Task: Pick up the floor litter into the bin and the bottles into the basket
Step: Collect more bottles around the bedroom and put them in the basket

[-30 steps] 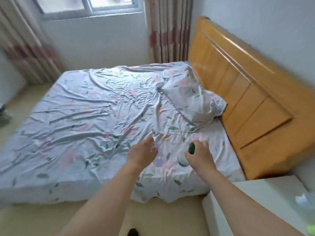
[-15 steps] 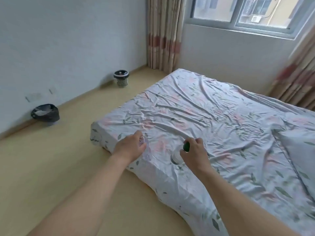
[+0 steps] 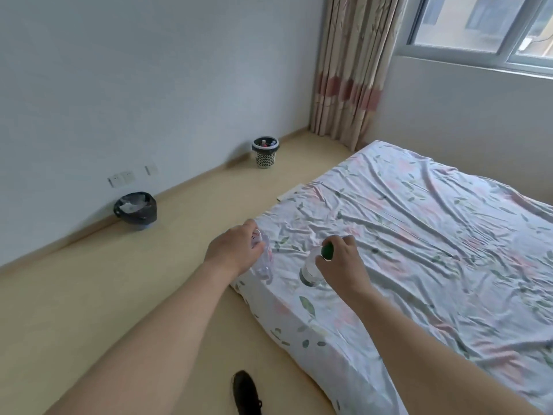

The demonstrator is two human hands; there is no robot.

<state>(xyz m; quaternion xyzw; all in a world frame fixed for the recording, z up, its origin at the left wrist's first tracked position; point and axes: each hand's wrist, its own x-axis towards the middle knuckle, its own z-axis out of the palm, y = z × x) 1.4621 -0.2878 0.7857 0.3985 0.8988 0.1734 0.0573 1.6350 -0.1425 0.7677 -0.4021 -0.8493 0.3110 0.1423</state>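
My left hand (image 3: 232, 252) grips a clear plastic bottle (image 3: 264, 259) by its top, and the bottle hangs down over the corner of the bed. My right hand (image 3: 341, 262) holds a second clear bottle with a green cap (image 3: 311, 269) by the neck. A bin lined with a black bag (image 3: 136, 208) stands by the left wall with white litter in it. Farther along the wall is a small lattice basket (image 3: 265, 153) with some items inside.
A bed with a crumpled floral sheet (image 3: 419, 250) fills the right half of the view. Bare beige floor (image 3: 119, 289) lies between me and the wall. My dark shoe (image 3: 246, 392) shows at the bottom. Curtains (image 3: 353, 70) and a window are at the far end.
The view has swung left from the headboard to the foot of the bed, bringing the bin and basket into sight and closer. Both hands keep hold of their bottles.
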